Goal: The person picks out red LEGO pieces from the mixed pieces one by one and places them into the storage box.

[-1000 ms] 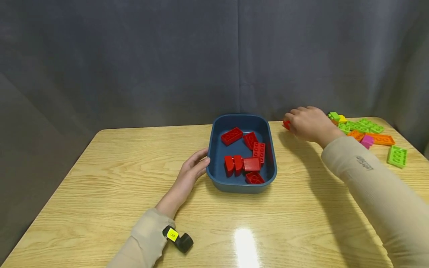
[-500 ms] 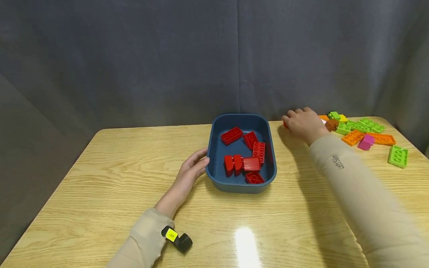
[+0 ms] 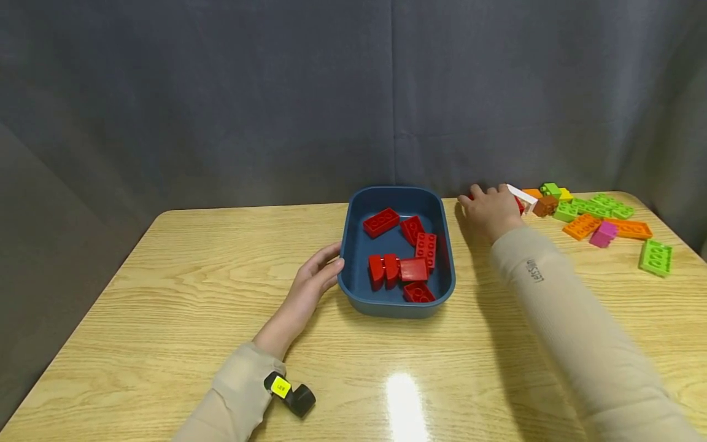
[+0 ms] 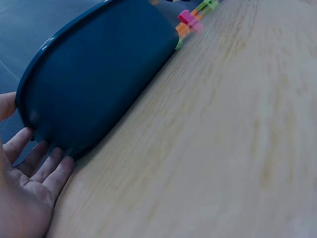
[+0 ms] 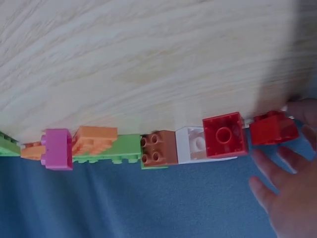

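My left hand rests against the left side of a blue plastic bin, thumb at its rim and fingers along the outer wall. Several red toy bricks lie inside the bin, among them a long eight-stud brick. Right of the bin, at the table's far edge, my right hand reaches down with spread fingers around a small red brick. The right wrist view shows the thumb on one side of this brick and fingertips on the other. A square red brick stands beside it.
A white sloped brick and a brown brick lie right of my right hand. Farther right are green, yellow and orange bricks, a magenta brick and a green plate. A grey curtain hangs behind the wooden table.
My right hand has shifted left along the far edge and its fingers have spread, uncovering the white and brown bricks and a red one. My left hand and the bin have stayed practically still.
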A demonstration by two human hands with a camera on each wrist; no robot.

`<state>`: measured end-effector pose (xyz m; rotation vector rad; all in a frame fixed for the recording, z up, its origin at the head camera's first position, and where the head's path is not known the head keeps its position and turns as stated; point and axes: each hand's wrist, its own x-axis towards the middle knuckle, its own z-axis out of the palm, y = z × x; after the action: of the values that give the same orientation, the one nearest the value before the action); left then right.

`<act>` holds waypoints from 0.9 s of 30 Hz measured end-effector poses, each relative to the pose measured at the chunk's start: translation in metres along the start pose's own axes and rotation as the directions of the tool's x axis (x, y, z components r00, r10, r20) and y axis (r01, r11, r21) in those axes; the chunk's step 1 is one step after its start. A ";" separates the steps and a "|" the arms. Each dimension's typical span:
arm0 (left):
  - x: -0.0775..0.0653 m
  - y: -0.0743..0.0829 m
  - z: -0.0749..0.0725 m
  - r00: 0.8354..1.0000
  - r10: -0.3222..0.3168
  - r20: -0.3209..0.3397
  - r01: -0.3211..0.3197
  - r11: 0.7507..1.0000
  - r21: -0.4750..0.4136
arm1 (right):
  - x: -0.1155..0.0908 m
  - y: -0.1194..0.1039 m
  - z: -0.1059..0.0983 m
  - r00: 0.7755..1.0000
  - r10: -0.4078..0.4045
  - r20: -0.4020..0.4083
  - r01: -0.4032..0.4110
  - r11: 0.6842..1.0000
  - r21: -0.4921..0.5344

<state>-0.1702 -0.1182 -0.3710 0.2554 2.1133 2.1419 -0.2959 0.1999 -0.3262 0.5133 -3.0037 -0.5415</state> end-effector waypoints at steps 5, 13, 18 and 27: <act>0.000 0.000 0.000 1.000 -0.002 0.000 0.002 1.000 0.000 | -0.001 -0.001 0.000 1.000 -0.006 0.022 0.006 1.000 -0.025; 0.000 -0.001 -0.001 1.000 -0.001 0.001 0.001 1.000 0.006 | 0.000 -0.001 0.004 0.996 -0.068 -0.062 0.068 0.998 0.006; 0.000 -0.001 -0.001 1.000 -0.002 0.003 0.002 1.000 0.008 | 0.001 -0.003 0.008 0.986 -0.082 -0.142 0.092 0.994 0.063; 0.001 -0.001 -0.001 1.000 -0.002 0.001 0.002 1.000 0.014 | -0.002 0.001 0.012 0.971 -0.012 -0.237 0.059 0.980 0.191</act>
<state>-0.1709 -0.1191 -0.3718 0.2549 2.1280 2.1264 -0.2952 0.2058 -0.3372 0.5977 -2.8371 -0.1691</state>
